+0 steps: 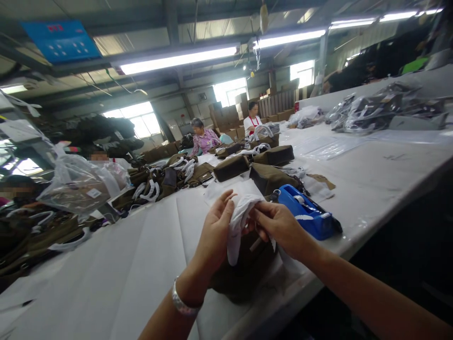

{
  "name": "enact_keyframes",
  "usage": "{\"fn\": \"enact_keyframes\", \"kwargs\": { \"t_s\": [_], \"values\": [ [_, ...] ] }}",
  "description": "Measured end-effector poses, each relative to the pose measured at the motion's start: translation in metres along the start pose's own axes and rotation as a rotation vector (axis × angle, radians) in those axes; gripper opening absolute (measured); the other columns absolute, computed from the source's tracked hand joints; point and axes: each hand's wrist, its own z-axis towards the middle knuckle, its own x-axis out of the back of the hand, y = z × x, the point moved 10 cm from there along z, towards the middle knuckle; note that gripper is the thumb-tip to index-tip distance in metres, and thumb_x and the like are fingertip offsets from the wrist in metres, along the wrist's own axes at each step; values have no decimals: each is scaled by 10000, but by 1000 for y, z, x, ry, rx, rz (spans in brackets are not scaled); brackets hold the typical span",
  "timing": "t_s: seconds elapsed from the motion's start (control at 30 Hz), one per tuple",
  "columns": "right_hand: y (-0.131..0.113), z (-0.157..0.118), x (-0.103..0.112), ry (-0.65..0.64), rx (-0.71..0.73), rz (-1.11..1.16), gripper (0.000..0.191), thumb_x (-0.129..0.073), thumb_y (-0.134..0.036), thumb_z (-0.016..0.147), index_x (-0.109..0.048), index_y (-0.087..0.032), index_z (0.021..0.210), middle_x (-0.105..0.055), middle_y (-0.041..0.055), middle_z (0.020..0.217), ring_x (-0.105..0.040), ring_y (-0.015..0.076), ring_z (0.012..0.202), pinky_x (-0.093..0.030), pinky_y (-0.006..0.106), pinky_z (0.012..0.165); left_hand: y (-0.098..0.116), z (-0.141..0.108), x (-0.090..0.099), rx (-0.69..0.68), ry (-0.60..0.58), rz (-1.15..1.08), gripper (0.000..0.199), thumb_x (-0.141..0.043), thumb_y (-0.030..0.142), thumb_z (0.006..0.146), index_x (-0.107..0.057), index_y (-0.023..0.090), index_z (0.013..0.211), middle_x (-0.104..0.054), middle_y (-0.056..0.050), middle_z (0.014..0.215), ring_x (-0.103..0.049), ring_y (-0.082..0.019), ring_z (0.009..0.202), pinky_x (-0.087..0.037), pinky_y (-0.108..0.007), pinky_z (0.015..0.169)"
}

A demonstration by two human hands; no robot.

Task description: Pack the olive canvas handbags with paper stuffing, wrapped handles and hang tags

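A dark olive bag (240,276) stands near the table's front edge, below my hands. Its handle, wrapped in white paper (236,231), arches up between them. My left hand (217,231) is closed around the left side of the wrapped handle, thumb and fingers bent. My right hand (278,226) pinches the wrapping at the right side of the handle, its fingertips partly hidden behind the paper. Just beyond my right hand lies a blue tape dispenser (306,212) with a roll in it.
The white table (152,269) stretches away. More olive bags (231,167) with wrapped handles lie ahead and to the left, near a clear plastic bag (85,184). Plastic-wrapped goods (371,111) are piled at the back right. Several people are at the table's far and left sides.
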Motion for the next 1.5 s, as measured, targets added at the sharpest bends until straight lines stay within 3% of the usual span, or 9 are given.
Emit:
{"fn": "enact_keyframes", "kwargs": {
  "t_s": [0.2,0.33,0.47,0.57,0.77,0.93,1.13,1.4,1.5],
  "values": [
    [-23,-21,5,-70,60,-300,257,-639,-441,929,-699,-190,933,-695,-4,666,-650,131,545,-543,221,513,30,0,11,-199,-7,387,319,-716,420,884,-727,140,732,-650,6,658,-598,-109,646,-485,-179,592],
    [-45,-41,30,119,122,-225,298,-729,-452,883,-630,-224,1048,-753,6,770,-696,145,582,-577,243,573,47,3,16,-254,25,338,249,-748,389,860,-770,143,824,-725,-13,703,-681,-149,674,-591,-248,671],
    [-39,-39,19,-70,3,91,335,-769,-452,853,-711,-213,1081,-784,67,993,-758,200,842,-621,306,770,52,6,15,-281,22,272,236,-768,374,849,-786,145,903,-750,-17,732,-696,-140,664,-612,-249,673],
    [-45,-34,17,-114,31,56,370,-781,-422,849,-736,-247,1172,-782,55,1032,-741,201,939,-596,319,870,54,5,12,-292,19,254,253,-761,369,859,-790,140,963,-771,-28,776,-710,-140,686,-622,-243,675],
    [-93,-32,21,142,391,-374,182,-784,-394,819,-776,-213,800,-679,30,924,-619,144,810,-488,205,614,64,-4,5,-361,41,262,247,-771,345,845,-795,157,1003,-797,-26,838,-736,-139,693,-640,-222,642],
    [-83,-21,6,50,237,-256,250,-699,-420,867,-742,-176,898,-654,-1,725,-483,79,507,-369,202,445,72,-11,4,-443,96,271,206,-768,306,842,-793,186,1008,-802,-4,820,-745,-131,644,-639,-201,613],
    [-79,-19,8,80,197,-384,338,-658,-447,874,-683,-157,702,-606,-16,578,-460,68,435,-323,201,422,78,-16,3,-564,139,398,169,-729,258,874,-784,199,1022,-807,-8,861,-764,-150,679,-642,-222,642],
    [-75,-14,4,-12,202,-276,335,-665,-458,887,-712,-160,742,-592,-23,586,-469,72,437,-337,199,409,98,-58,-27,-1004,87,780,205,-653,118,928,-767,173,1089,-790,-75,1125,-764,-162,987,-599,-213,909],
    [-77,-16,3,-19,249,-273,309,-675,-461,897,-759,-168,848,-590,-28,600,-477,73,451,-350,196,417,96,-52,-24,-863,13,660,185,-633,201,965,-772,182,1085,-772,-81,1185,-746,-190,1063,-601,-263,951]
  ]
}}
